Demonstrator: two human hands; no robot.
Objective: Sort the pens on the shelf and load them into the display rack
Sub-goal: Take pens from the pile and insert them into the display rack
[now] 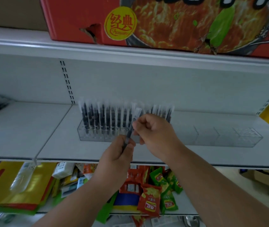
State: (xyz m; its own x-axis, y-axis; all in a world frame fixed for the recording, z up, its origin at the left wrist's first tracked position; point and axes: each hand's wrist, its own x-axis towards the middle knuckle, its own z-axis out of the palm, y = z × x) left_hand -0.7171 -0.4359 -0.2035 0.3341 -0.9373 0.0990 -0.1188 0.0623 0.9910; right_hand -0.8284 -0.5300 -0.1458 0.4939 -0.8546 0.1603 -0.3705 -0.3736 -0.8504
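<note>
Two bare forearms reach up from the bottom edge toward a white metal shelf [61, 145]. Between them the hands share one slim pen [131, 126] with a dark barrel inside a clear wrapper, tilted with its upper end leaning right. The left hand [117, 154] curls its fingers and thumb round the pen's lower part; the right hand [153, 130] pinches the upper part between thumb and fingertips. A small white label sits at the pen's top end, its print too blurred to read.

Just behind the hands, on the shelf, stands a long clear plastic display rack [228, 138]. Its left half is packed with upright matching pens [104, 118], dark barrels with pale caps; the compartments at its right end hold nothing visible.

On the shelf above lies a large red cardboard carton [74, 18] with a torn hole, a noodle-bowl picture and a yellow round badge reading "经典". Below the shelf, red and green snack packets [155, 199] lie in a heap; their logo text is too small to read.
</note>
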